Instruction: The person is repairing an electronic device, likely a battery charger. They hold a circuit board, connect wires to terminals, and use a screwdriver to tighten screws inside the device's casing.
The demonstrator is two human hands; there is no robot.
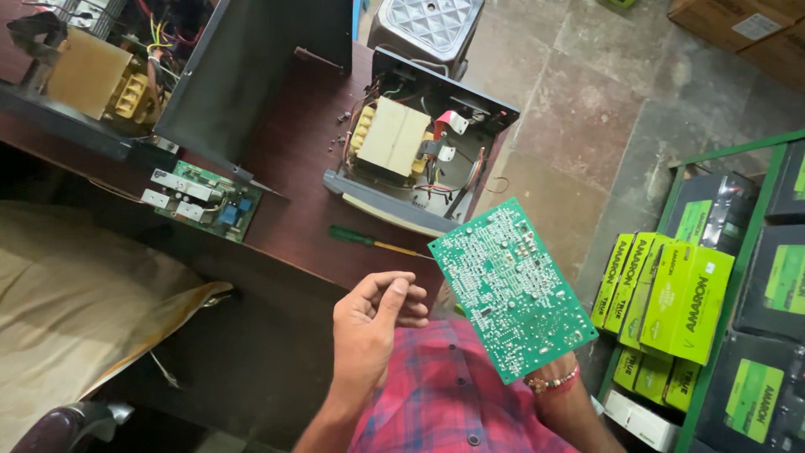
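My right hand is hidden behind a green circuit board (510,287) that it holds up, solder side towards me; only the wrist with a beaded bracelet (553,382) shows. My left hand (373,323) hovers beside the board's left edge, fingers curled loosely with the fingertips pinched together; I cannot tell whether something small is between them. Behind the board, an opened grey metal case (419,151) with a tan transformer (392,134) and loose wires sits on the dark red-brown table (285,226). A green-handled screwdriver (369,240) lies in front of the case.
A second green circuit board (205,201) lies left on the table beside a larger open chassis (92,75) and a dark metal cover (251,75). Green-and-black boxes (671,298) fill a green rack at right. A tan cloth (75,294) lies lower left.
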